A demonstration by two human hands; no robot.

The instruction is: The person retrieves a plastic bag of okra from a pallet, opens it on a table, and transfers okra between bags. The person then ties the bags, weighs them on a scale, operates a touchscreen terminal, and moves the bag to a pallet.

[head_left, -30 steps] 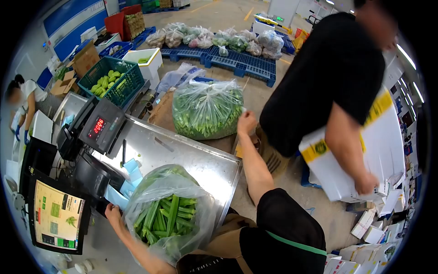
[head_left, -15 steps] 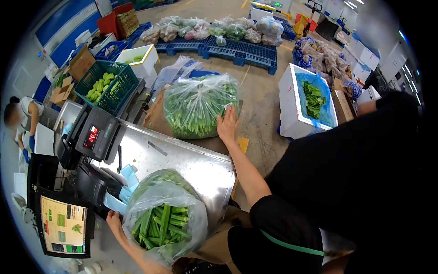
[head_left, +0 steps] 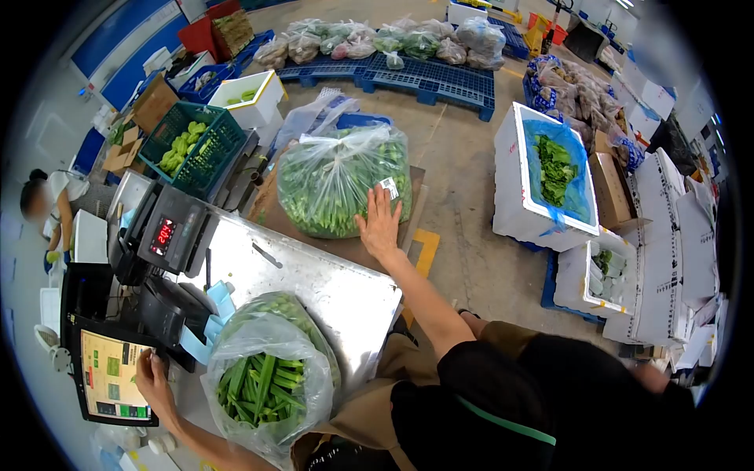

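A knotted clear bag of green vegetables [head_left: 330, 184] sits on a brown board behind the steel table. My right hand [head_left: 380, 224] lies against its near right side, fingers spread, just under a white label [head_left: 388, 187]. At the lower left, my left hand [head_left: 155, 385] is at the right edge of the monitor screen [head_left: 110, 373], fingers loosely bent and apart, with nothing visible in them. An open clear bag of okra [head_left: 263, 388] stands on the steel table [head_left: 314, 275] near my body. Behind the monitor are a label printer [head_left: 169, 314] and a scale display [head_left: 163, 235] with red digits.
A green crate of light-green vegetables [head_left: 216, 149] stands at the back left. Bagged produce covers blue pallets [head_left: 428, 82] beyond. White foam boxes [head_left: 522, 208] stand at the right, close to a person in black [head_left: 581, 385]. Another person [head_left: 67, 196] works at far left.
My left hand has moved left from beside the printer to the monitor. A white label now shows on the bag above my right fingers. The person in black has moved lower and nearer.
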